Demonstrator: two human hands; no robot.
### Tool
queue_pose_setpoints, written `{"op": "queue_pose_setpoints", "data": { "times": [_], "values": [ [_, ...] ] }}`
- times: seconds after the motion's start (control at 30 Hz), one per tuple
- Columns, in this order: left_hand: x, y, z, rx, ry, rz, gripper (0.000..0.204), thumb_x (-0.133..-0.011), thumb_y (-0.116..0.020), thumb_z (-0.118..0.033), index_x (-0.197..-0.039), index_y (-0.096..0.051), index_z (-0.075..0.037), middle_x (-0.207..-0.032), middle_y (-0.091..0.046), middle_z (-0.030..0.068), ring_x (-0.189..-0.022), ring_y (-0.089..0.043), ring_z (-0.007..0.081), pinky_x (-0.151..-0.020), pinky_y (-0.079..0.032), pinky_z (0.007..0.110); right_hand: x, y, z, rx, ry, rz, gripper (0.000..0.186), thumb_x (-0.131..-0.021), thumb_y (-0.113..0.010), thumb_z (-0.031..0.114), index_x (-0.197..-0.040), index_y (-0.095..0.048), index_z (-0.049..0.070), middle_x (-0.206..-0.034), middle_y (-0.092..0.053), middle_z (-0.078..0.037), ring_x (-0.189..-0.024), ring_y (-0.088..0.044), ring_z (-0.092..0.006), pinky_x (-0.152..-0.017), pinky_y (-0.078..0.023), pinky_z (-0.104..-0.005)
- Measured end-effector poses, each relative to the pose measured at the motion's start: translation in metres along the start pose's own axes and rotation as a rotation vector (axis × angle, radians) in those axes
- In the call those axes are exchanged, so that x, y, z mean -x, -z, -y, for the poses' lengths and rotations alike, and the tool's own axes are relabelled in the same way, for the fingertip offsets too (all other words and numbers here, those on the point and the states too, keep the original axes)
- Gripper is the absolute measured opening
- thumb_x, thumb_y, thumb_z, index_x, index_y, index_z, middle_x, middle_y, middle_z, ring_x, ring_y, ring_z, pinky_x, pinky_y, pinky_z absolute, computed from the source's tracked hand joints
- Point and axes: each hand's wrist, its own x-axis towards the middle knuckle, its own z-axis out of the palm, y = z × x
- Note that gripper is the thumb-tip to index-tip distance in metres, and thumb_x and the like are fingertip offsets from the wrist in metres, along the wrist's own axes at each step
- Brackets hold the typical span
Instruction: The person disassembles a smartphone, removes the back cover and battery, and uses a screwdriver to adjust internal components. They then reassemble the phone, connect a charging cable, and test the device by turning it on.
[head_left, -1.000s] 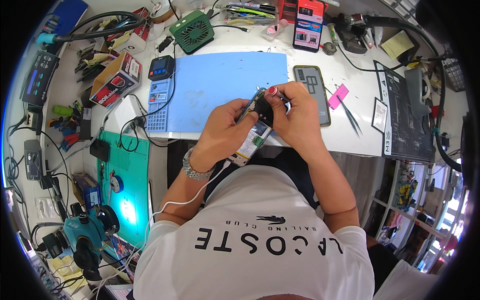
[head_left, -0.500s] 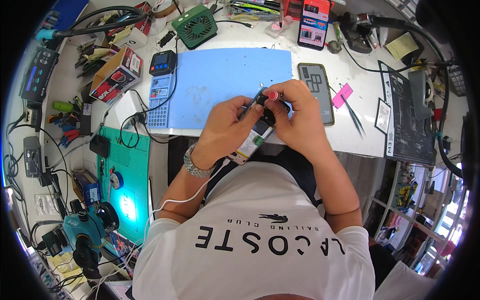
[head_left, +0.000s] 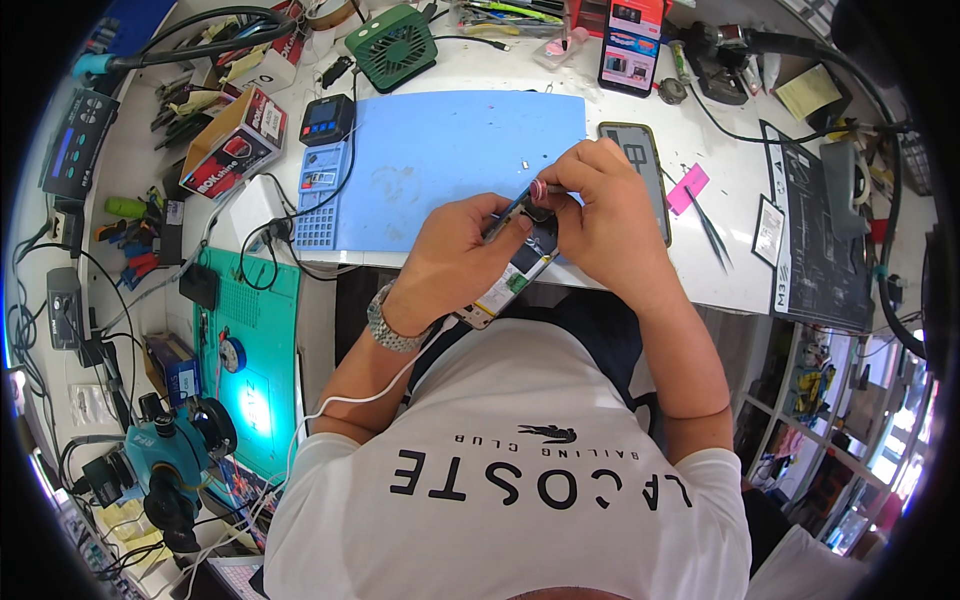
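Note:
An opened phone [head_left: 505, 290] with its inner parts bare is tilted over the table's front edge. My left hand [head_left: 440, 260] is closed around its left side, the thumb lying across the inside. A white cable [head_left: 390, 383] runs to the phone's lower end. Between thumb and fingers, my right hand [head_left: 615, 215] pinches a small red-capped screwdriver [head_left: 539, 191] at the phone's upper end. Its tip is hidden by the fingers and the phone.
Under the hands spreads a blue mat [head_left: 440, 140]. To the right lie a phone back cover [head_left: 655, 190], a pink card [head_left: 687, 189] and black tweezers [head_left: 712, 235]. A lit phone [head_left: 630, 65] and green fan [head_left: 393, 50] stand behind. A microscope [head_left: 165, 460] is at lower left.
The screwdriver's red cap has tipped away and shifted slightly up, with the right hand turning along with it. The left hand keeps its hold on the phone, nearly unmoved.

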Motion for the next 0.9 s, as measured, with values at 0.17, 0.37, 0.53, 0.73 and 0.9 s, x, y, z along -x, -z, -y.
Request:
{"op": "queue_pose_setpoints", "data": {
  "times": [0.17,0.37,0.53,0.73,0.9],
  "values": [
    [0.002,0.001,-0.001,-0.053,-0.01,-0.001,0.03,-0.109,-0.068,-0.023,-0.12,-0.073,0.004,-0.091,-0.074,-0.0007,-0.077,-0.055,0.0005,-0.065,-0.046,0.022,0.002,-0.005,-0.002,0.027,0.025,-0.019,0.021,-0.081,-0.074,-0.014,-0.095,-0.075,0.002,-0.091,-0.067,-0.01,-0.088,-0.06,-0.0296,-0.074,-0.05,-0.0399],
    [-0.001,-0.002,0.008,0.036,-0.029,-0.029,0.032,-0.112,-0.065,-0.026,-0.117,-0.073,0.005,-0.089,-0.077,0.0024,-0.076,-0.058,-0.0002,-0.062,-0.045,0.02,0.007,-0.006,-0.008,-0.085,-0.027,-0.004,0.026,-0.079,-0.076,-0.01,-0.101,-0.077,0.005,-0.091,-0.064,-0.01,-0.093,-0.059,-0.0329,-0.078,-0.051,-0.042],
    [0.001,-0.003,0.007,0.139,-0.007,-0.082,0.034,-0.111,-0.065,-0.028,-0.114,-0.073,0.005,-0.081,-0.075,0.0029,-0.068,-0.056,0.001,-0.057,-0.044,0.023,0.01,-0.002,0.0,-0.038,-0.072,-0.019,0.028,-0.08,-0.076,-0.009,-0.105,-0.076,0.004,-0.097,-0.064,-0.011,-0.097,-0.058,-0.0332,-0.079,-0.05,-0.0419],
    [-0.001,-0.004,0.01,0.213,0.016,-0.059,0.03,-0.111,-0.067,-0.025,-0.12,-0.072,0.004,-0.085,-0.077,0.0027,-0.072,-0.059,0.0003,-0.059,-0.046,0.021,0.016,-0.01,0.002,-0.17,-0.138,-0.079,0.026,-0.083,-0.074,-0.007,-0.106,-0.075,0.003,-0.092,-0.064,-0.012,-0.091,-0.06,-0.0331,-0.077,-0.05,-0.0426],
    [0.002,-0.003,0.005,0.21,0.034,-0.037,0.03,-0.109,-0.07,-0.021,-0.126,-0.071,0.004,-0.092,-0.078,0.0034,-0.077,-0.062,0.0006,-0.065,-0.049,0.02,0.008,0.004,-0.001,-0.112,-0.078,0.005,0.02,-0.086,-0.069,-0.01,-0.1,-0.074,0.002,-0.088,-0.068,-0.012,-0.086,-0.064,-0.0315,-0.076,-0.052,-0.0409]
  ]
}}
